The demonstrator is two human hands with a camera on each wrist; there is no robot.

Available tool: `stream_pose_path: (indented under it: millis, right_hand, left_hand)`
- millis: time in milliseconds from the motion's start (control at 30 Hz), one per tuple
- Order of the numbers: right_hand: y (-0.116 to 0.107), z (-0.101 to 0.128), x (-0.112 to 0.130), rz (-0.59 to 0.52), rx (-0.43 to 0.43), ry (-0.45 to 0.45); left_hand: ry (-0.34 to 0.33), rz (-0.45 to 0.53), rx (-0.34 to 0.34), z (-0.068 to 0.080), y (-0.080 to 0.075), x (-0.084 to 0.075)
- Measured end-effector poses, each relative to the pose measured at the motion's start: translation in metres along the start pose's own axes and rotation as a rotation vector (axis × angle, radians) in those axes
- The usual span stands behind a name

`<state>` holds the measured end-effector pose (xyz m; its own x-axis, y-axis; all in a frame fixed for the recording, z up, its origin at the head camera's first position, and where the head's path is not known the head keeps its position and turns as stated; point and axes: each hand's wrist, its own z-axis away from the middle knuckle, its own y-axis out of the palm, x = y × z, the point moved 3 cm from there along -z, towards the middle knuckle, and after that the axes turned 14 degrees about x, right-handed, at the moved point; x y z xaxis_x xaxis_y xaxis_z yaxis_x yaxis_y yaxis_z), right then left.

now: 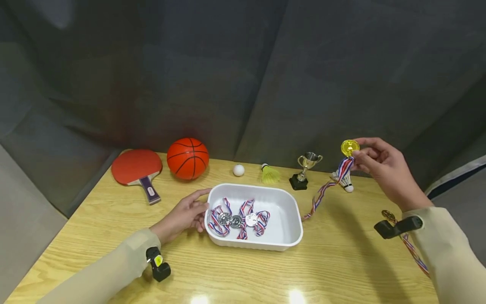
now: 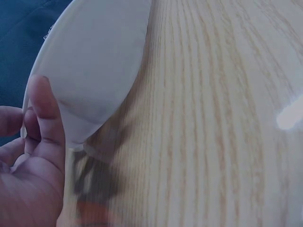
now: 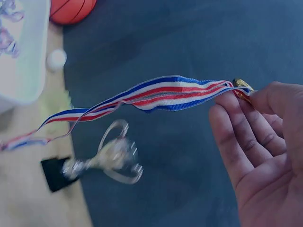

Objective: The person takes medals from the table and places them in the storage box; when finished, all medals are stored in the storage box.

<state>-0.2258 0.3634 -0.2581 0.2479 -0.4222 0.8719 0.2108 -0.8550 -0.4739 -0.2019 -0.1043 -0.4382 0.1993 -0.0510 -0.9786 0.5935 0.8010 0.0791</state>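
The right hand (image 1: 383,169) pinches a gold medal (image 1: 349,147) between thumb and fingertips, raised above the table (image 1: 341,261) near its far right edge. The medal's red, white and blue ribbon (image 1: 326,188) trails down and left, its loose end lying on the wood just beside the right wall of the white tray (image 1: 292,228). So this grip is closed narrowly on the medal disc alone; the ribbon hangs free.

The left hand (image 1: 182,215) rests against the tray's left wall, fingers relaxed and mostly straight, bracing rather than clasping. Inside the tray lie three silver medals (image 1: 237,219) with their ribbons bunched around them, towards the left half; the right half is bare.

To carry this well, judging from the layout, the medal should travel leftward high enough that the dangling ribbon clears the tray rim instead of dragging against it. The small trophy (image 1: 305,169) and the white shuttlecock (image 1: 346,181) stand close under the ribbon's path and look easy to snag or tip. The left hand's steadying press seems worth keeping, since the tray looks light.

Along the far edge sit a yellow shuttlecock (image 1: 270,174), a ping-pong ball (image 1: 238,170), a basketball (image 1: 187,158) and a red paddle (image 1: 137,169). Another medal (image 1: 389,216) lies by the right wrist.
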Motion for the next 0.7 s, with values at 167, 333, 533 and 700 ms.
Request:
stream_pose_path:
  millis: [167,333,533,700]
  right_hand:
    - [0.009,-0.009,0.034,-0.080,-0.031,-0.113]
    - [0.018,-0.016,0.062,-0.144,-0.054,-0.217]
    - [0.030,-0.024,0.083,-0.195,-0.048,-0.300]
    - [0.042,-0.031,0.087,-0.195,-0.025,-0.313]
  left_hand:
    - [0.000,-0.001,0.001,-0.001,0.000,0.000]
    - [0.003,0.001,0.001,0.000,0.000,-0.001]
    - [-0.005,0.004,-0.005,-0.001,0.000,0.000]
    - [-0.011,0.005,-0.007,-0.001,0.000,0.000]
